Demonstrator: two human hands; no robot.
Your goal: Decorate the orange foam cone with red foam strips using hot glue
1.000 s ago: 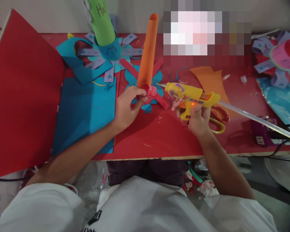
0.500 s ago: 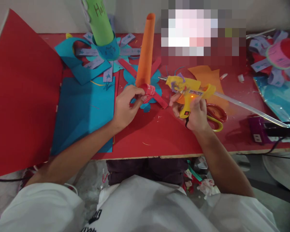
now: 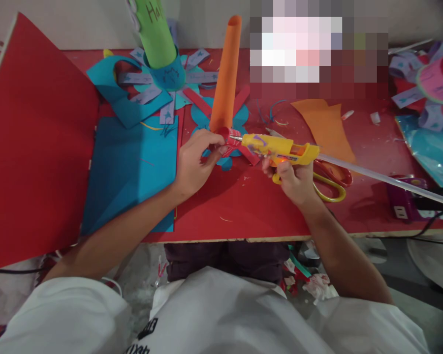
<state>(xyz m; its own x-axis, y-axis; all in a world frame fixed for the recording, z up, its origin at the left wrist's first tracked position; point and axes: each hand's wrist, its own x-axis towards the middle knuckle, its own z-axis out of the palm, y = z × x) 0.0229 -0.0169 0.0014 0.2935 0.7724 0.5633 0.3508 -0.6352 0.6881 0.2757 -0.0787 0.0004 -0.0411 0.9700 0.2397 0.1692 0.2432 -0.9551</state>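
My left hand pinches a curled red paper strip with white markings, its fingers closed on the left end. In my right hand is a yellow glue gun, gripped by the handle. The metal nozzle points left and meets the red strip, or lies just in front of it. A long clear glue stick sticks out of the gun's back. Behind the strip stands an orange paper tube on a blue petal-shaped paper base with several red strips.
Scissors with yellow and red handles lie beside my right hand. Blue sheets and a red board are at left. A green paper tube stands behind. Orange paper and a purple power strip are at right.
The glue gun has moved left and down and tilted, bringing its nozzle to the red strip. My left hand keeps its pinch on the strip.
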